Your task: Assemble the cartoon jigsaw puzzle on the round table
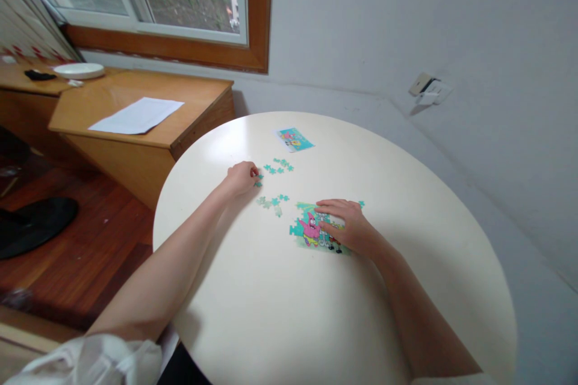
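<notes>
On the round table, a partly joined jigsaw puzzle (310, 233) shows a pink starfish and other cartoon figures on green. Across its upper right part lies my right hand (345, 222), fingers stretched out, covering some of the picture. My left hand (241, 178) is farther out on the left, its fingers curled and pinched at a small teal puzzle piece (259, 183). Loose puzzle pieces (280, 169) lie just beyond that hand. Another group of loose pieces (274, 201) sits between it and the puzzle. A single piece (361, 203) shows past my right hand.
A small picture card (295, 139) with the cartoon scene lies toward the far side of the white table (289, 325). To the left stands a wooden desk (203, 96) bearing a paper sheet (138, 115) and a white plate (79, 70). A wall (361, 24) rises behind.
</notes>
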Demonstrator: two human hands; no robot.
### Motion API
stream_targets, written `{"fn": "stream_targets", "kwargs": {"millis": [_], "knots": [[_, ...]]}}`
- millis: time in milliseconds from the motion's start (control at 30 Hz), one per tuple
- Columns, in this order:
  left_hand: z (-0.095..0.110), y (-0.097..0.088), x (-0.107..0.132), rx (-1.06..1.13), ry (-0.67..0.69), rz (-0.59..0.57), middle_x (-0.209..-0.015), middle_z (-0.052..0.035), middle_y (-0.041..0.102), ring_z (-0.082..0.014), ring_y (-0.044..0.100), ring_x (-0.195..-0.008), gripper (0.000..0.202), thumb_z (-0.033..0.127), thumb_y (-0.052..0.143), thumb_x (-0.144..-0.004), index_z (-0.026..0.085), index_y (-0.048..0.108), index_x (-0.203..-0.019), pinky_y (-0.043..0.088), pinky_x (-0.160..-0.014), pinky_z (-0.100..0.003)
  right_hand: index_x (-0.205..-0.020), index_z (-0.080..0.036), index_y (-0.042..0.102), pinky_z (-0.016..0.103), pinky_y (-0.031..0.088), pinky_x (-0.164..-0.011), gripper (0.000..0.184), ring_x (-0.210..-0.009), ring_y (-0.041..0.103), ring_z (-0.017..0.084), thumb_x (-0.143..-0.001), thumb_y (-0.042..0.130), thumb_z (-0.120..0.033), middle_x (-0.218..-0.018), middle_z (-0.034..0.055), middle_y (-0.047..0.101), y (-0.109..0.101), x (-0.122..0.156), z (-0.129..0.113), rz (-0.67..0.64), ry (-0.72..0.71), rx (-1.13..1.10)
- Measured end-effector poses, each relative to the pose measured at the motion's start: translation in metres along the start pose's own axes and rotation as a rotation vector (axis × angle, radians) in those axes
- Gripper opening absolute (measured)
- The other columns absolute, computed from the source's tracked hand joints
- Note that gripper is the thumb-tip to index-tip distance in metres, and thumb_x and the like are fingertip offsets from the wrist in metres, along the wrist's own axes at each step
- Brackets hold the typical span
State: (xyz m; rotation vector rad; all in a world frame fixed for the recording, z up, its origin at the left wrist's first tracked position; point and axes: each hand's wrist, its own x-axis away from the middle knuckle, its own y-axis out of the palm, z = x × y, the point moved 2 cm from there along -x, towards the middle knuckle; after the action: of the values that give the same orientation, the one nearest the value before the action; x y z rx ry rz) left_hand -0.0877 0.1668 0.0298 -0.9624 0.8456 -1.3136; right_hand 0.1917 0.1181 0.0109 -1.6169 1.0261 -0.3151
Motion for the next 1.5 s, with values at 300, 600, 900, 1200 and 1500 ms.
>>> {"fn": "stream_targets", "kwargs": {"millis": [300, 600, 900, 1200, 1500], "knots": [[0.004, -0.001, 0.003, -0.023, 0.03, 0.063, -0.094, -0.0061, 0.067, -0.0211, 0.06, -0.085, 0.021, 0.016, 0.054, -0.069, 0.018, 0.062, -0.088, 0.042, -0.072, -0.028, -0.097, -0.025, 0.067, 0.05, 0.037, -0.089, 0.024, -0.101, 0.059, 0.027, -0.077, 0.055, -0.031, -0.108, 0.0092, 0.066, 0.001, 0.0, -0.001, 0.008, 0.018, -0.001], [0.005, -0.003, 0.001, 0.27, 0.106, 0.153, -0.082, -0.0054, 0.067, -0.0144, 0.059, -0.07, 0.015, 0.014, 0.052, -0.07, 0.016, 0.061, -0.082, 0.044, -0.063, -0.023, -0.096, -0.025, 0.067, 0.049, 0.038, -0.089, 0.023, -0.101, 0.059, 0.026, -0.077, 0.056, -0.031, -0.108, 0.0083, 0.066, 0.0, 0.001, -0.001, 0.014, 0.005, -0.022], [0.021, -0.003, 0.01, 0.707, 0.097, 0.033, -0.07, -0.0066, 0.069, -0.0157, 0.062, -0.064, 0.022, 0.021, 0.054, -0.072, 0.011, 0.062, -0.09, 0.044, -0.055, -0.024, -0.096, -0.023, 0.067, 0.05, 0.037, -0.086, 0.023, -0.1, 0.059, 0.028, -0.076, 0.056, -0.027, -0.107, 0.0103, 0.066, 0.001, 0.0, -0.003, 0.012, 0.03, -0.005], [0.054, 0.008, 0.032, 1.001, 0.157, -0.178, -0.071, -0.0034, 0.067, -0.0166, 0.067, -0.073, 0.015, 0.014, 0.055, -0.072, 0.011, 0.061, -0.085, 0.047, -0.068, -0.025, -0.089, -0.022, 0.067, 0.044, 0.039, -0.086, 0.017, -0.096, 0.061, 0.024, -0.076, 0.058, -0.026, -0.1, 0.0079, 0.069, 0.003, -0.002, -0.002, 0.146, 0.023, -0.046], [0.076, 0.021, 0.051, 1.066, 0.229, -0.302, -0.058, -0.0015, 0.067, -0.0134, 0.065, -0.061, 0.014, 0.009, 0.06, -0.067, 0.012, 0.059, -0.08, 0.048, -0.063, -0.023, -0.086, -0.022, 0.067, 0.036, 0.042, -0.081, 0.013, -0.086, 0.064, 0.019, -0.081, 0.055, -0.027, -0.09, 0.0051, 0.071, -0.003, -0.007, -0.015, 0.266, 0.02, -0.176]]}}
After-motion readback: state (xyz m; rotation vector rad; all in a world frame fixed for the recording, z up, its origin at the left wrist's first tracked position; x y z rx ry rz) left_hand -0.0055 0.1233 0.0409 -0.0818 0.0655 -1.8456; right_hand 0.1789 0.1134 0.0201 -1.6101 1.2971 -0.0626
